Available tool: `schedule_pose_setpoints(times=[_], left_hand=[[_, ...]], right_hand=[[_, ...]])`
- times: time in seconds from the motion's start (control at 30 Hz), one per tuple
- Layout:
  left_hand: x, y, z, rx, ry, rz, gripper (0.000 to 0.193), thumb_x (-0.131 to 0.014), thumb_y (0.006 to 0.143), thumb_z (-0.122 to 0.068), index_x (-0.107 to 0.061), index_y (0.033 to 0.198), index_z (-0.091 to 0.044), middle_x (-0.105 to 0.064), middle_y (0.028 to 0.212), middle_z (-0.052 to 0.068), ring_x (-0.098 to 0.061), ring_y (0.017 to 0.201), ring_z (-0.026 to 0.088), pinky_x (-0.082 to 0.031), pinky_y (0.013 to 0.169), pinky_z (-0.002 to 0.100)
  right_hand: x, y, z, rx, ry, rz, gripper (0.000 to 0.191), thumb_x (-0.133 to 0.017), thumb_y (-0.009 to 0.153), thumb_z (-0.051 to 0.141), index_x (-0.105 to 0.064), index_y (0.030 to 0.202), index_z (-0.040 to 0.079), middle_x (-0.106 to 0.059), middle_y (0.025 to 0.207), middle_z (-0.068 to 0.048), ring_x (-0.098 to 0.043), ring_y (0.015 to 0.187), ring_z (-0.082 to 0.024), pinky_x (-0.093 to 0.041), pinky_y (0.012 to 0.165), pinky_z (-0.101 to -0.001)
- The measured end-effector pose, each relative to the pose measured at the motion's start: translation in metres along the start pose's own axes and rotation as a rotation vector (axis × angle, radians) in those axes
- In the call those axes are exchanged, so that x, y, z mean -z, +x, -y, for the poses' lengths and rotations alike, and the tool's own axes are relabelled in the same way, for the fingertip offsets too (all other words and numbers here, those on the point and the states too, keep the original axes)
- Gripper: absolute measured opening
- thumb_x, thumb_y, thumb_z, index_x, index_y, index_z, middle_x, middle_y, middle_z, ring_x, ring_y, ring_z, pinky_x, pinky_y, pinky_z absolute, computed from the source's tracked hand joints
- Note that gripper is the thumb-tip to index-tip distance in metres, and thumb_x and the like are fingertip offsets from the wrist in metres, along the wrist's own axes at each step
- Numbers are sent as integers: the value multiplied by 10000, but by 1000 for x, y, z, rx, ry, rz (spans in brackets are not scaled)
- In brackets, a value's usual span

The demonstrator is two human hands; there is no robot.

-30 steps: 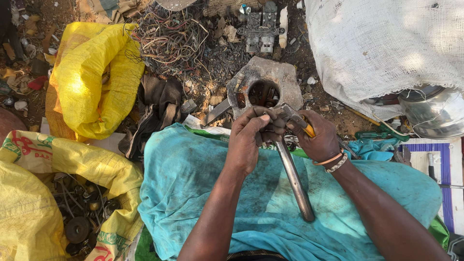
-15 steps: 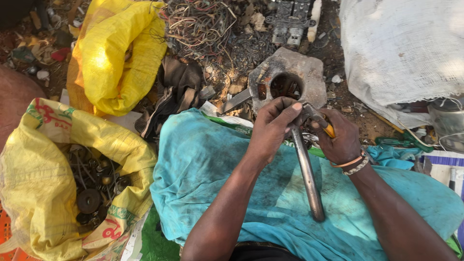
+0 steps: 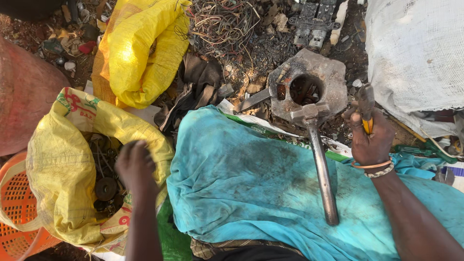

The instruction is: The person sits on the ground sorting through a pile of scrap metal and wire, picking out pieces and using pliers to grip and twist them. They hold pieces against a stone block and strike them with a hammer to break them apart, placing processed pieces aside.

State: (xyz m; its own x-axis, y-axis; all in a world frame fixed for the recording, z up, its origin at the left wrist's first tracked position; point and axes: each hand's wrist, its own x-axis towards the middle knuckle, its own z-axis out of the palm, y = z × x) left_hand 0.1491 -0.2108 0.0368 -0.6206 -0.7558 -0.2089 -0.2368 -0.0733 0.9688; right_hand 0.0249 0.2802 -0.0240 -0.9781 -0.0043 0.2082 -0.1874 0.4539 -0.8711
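The pliers [image 3: 366, 104], yellow-handled, stand upright in the right hand [image 3: 371, 137], which grips them closed, just right of the hammer [image 3: 316, 159] lying on the teal cloth [image 3: 241, 188]. The left hand [image 3: 136, 166] hovers over the open yellow sack [image 3: 63, 183] of metal scrap; I cannot tell its grip

left hand [image 3: 136, 166]: arm stretched out leftward, fingers curled | right hand [image 3: 369, 140]: raised, fist closed
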Motion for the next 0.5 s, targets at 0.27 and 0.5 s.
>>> schedule_pose_setpoints(times=[0.27, 0.5], left_hand=[[23, -27, 17, 374, -521, 70, 210, -572, 882, -90, -637, 1081, -67, -679, 1005, 55, -650, 923, 229, -523, 921, 405], [-107, -124, -30, 336, -506, 952, 283, -545, 908, 120, -630, 1165, 36, -698, 1155, 158, -681, 1086, 241, -554, 1037, 419]], right_hand=[[-6, -1, -2, -23, -58, -36, 388, -607, 1151, 337, -654, 1282, -25, -745, 995, -107, -732, 946, -167, -582, 852, -319], [-5, -7, -6, -59, -174, -21, 404, -613, 1144, 355, -677, 1274, -22, -745, 958, -118, -745, 931, -194, -575, 823, -327]])
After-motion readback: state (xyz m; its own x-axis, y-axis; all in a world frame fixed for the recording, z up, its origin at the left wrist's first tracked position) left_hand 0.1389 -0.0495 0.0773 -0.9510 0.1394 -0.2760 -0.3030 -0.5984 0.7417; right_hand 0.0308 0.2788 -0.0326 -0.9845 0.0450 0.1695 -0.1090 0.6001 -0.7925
